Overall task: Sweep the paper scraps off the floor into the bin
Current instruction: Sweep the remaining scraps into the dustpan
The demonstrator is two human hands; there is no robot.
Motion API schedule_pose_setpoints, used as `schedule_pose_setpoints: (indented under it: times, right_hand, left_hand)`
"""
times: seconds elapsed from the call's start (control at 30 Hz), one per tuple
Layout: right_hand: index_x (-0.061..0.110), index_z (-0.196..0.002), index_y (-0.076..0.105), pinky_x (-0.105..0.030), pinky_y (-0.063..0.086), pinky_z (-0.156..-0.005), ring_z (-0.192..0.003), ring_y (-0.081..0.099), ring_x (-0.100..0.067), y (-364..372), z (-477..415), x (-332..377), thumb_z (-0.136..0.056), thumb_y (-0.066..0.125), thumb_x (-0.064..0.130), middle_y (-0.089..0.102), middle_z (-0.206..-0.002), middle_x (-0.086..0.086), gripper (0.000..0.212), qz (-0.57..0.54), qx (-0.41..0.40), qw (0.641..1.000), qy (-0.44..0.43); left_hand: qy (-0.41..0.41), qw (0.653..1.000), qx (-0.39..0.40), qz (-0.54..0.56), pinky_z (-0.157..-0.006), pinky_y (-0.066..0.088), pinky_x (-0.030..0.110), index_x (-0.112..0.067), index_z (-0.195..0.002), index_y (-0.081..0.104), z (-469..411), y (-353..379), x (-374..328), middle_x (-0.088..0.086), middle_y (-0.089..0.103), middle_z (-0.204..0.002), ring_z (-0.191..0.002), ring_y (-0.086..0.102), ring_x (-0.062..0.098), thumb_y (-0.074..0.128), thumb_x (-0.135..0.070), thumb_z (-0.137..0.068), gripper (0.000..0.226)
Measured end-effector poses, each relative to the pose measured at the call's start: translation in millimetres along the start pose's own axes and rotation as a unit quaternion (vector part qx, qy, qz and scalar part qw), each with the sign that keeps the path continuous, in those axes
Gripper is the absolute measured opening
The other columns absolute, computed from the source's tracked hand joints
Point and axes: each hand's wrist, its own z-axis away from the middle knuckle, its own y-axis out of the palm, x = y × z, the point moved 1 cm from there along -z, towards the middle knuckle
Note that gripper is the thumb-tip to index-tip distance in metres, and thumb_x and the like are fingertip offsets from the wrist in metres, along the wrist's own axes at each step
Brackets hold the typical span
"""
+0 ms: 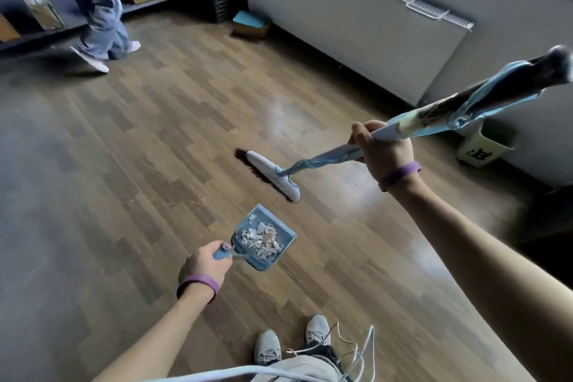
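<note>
sweeping looks done. left hand [206,263], fingers curled, holds the dustpan [259,262] heaped with paper scraps [262,240]; right hand [383,152] grips the broom [269,169]. next: carry the dustpan level to the bin [480,149], 2 o'clock.

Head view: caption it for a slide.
Left hand holds dustpan of paper scraps; right hand grips broom.

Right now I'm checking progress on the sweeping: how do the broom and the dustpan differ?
The dustpan holds a heap of paper scraps; the broom carries none. The dustpan is blue; the broom has a white head with dark bristles. The left hand grips the dustpan's short handle, while the right hand grips the broom partway up its long pole. Shared: each is gripped by one hand.
</note>
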Motion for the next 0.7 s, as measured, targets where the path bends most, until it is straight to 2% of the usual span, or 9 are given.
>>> schedule_pose_setpoints:
  times: [0.1, 0.17, 0.27, 0.37, 0.5, 0.63, 0.7]
  right_hand:
    - [0.018, -0.058, 0.057, -0.05, 0.057, -0.072, -0.073, 0.064, -0.032, -0.8, -4.5, -15.7, -0.09, 0.055, 0.027, 0.064, -0.068, -0.01, 0.034, 0.029, 0.003, 1.0, -0.006]
    - [0.02, -0.058, 0.056, -0.043, 0.056, -0.068, -0.061, 0.056, -0.019, -2.3, -9.8, -26.3, -0.091, 0.055, 0.028, 0.059, -0.06, 0.0, 0.035, 0.046, 0.0, 0.999, -0.008]
    - [0.022, -0.059, 0.055, -0.034, 0.049, -0.062, -0.055, 0.049, -0.007, -9.7, -17.7, -41.7, -0.093, 0.054, 0.028, 0.055, -0.059, 0.009, 0.034, 0.075, 0.005, 0.997, -0.007]
    - [0.02, -0.062, 0.055, -0.027, 0.042, -0.06, -0.054, 0.047, -0.005, -22.4, -30.2, -57.7, -0.094, 0.053, 0.028, 0.053, -0.059, 0.011, 0.033, 0.09, 0.009, 0.996, 0.0]
    - [0.023, -0.058, 0.053, -0.027, 0.04, -0.063, -0.054, 0.046, -0.004, -41.0, -58.5, -79.8, -0.094, 0.053, 0.03, 0.051, -0.057, 0.012, 0.037, 0.111, 0.01, 0.994, 0.018]
    - [0.021, -0.06, 0.056, -0.027, 0.042, -0.062, -0.055, 0.046, -0.005, -60.0, -93.5, -97.9, -0.092, 0.054, 0.03, 0.053, -0.059, 0.011, 0.033, 0.093, 0.015, 0.995, 0.034]
    - [0.021, -0.061, 0.057, -0.023, 0.041, -0.058, -0.054, 0.047, -0.006, -69.5, -111.7, -103.3, -0.092, 0.054, 0.03, 0.054, -0.06, 0.011, 0.032, 0.086, 0.018, 0.995, 0.043]
  left_hand:
    - [0.024, 1.0, 0.007, -0.006, -0.068, 0.05, 0.029, -0.033, -0.093, 0.068, -5.0, 3.1, -18.0, 0.005, 0.069, -0.085, -0.077, 0.061, 0.029, 0.061, -0.032, -0.084, 0.012]
    - [0.036, 0.999, 0.013, -0.013, -0.068, 0.051, 0.03, -0.032, -0.092, 0.068, -8.2, 7.1, -33.3, 0.004, 0.068, -0.083, -0.075, 0.061, 0.028, 0.061, -0.032, -0.084, 0.01]
    - [0.056, 0.998, 0.013, -0.018, -0.066, 0.049, 0.028, -0.032, -0.092, 0.068, -11.8, 14.0, -62.5, 0.003, 0.068, -0.084, -0.076, 0.06, 0.028, 0.061, -0.032, -0.084, 0.011]
    - [0.074, 0.997, 0.016, -0.025, -0.068, 0.049, 0.028, -0.032, -0.094, 0.068, -17.8, 23.9, -93.8, 0.004, 0.069, -0.087, -0.079, 0.06, 0.029, 0.06, -0.033, -0.083, 0.013]
    - [0.091, 0.995, 0.023, -0.022, -0.073, 0.053, 0.031, -0.029, -0.094, 0.067, -24.3, 37.3, -136.6, 0.002, 0.069, -0.085, -0.082, 0.062, 0.029, 0.06, -0.033, -0.08, 0.016]
    - [0.097, 0.994, 0.031, -0.026, -0.067, 0.048, 0.027, -0.028, -0.09, 0.065, -26.2, 50.8, -187.3, -0.003, 0.062, -0.074, -0.077, 0.059, 0.026, 0.059, -0.032, -0.081, 0.012]
    - [0.101, 0.994, 0.03, -0.033, -0.065, 0.048, 0.028, -0.025, -0.087, 0.064, -28.7, 58.9, -211.1, -0.007, 0.058, -0.066, -0.073, 0.059, 0.024, 0.059, -0.031, -0.081, 0.01]
